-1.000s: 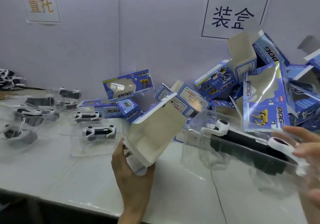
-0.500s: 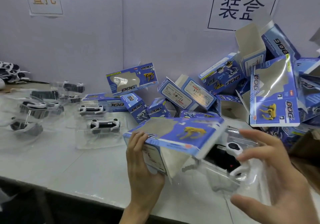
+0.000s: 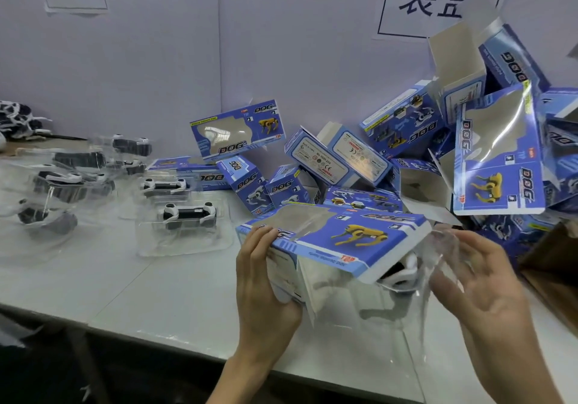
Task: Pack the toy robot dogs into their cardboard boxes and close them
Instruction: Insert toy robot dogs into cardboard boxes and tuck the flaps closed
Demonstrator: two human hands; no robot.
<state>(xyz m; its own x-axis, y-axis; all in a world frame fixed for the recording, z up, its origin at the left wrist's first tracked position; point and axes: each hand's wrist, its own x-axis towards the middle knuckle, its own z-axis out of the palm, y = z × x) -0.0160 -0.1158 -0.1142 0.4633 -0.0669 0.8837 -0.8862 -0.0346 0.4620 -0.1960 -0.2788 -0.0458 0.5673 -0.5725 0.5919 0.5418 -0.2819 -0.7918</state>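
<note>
1. A blue cardboard box [image 3: 331, 241], printed with a yellow dog and "DOG" beside a clear window, is held nearly flat just above the white table [image 3: 156, 294], its right end open.
2. A black-and-white toy robot dog [image 3: 403, 270], seated in a clear plastic tray [image 3: 438, 266], sticks partway out of the box's open end.
3. The left hand [image 3: 262, 284] grips the box's left end, fingers curled over its top edge.
4. The right hand [image 3: 488, 291], right of the box, lays spread, nearly straight fingers against the tray.
5. Behind and right of the box, more blue boxes [image 3: 497, 153] lie heaped against the wall.
6. Left of the box, other trayed dogs [image 3: 187, 212] lie on the table.
</note>
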